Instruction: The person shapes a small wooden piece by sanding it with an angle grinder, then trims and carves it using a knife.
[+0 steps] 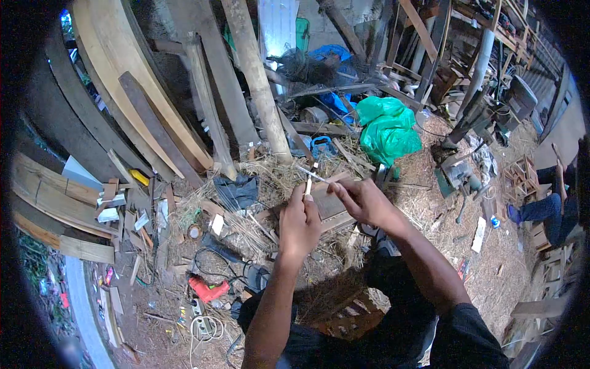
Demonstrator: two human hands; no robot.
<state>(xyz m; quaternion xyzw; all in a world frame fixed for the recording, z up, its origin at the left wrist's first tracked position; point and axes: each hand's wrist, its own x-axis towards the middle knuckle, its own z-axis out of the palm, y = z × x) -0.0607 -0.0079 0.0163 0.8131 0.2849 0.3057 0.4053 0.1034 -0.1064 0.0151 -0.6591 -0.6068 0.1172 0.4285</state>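
My left hand [300, 224] is closed around a short, pale wooden stick [308, 187], whose end points up past the fingers. My right hand [367, 202] grips a slim silver tool with a narrow blade [314, 176]; its exact kind is too small to make out. The tool lies across the top of the stick, close to or touching it. Below both hands is a wooden block [332, 206], partly hidden by them.
A red power tool [208, 289] lies on the ground near a power strip [206, 320]. Tall planks [132, 80] lean at left. A green plastic bag [388, 132] sits ahead. A machine [458, 175] stands at right, near another person's legs [541, 203].
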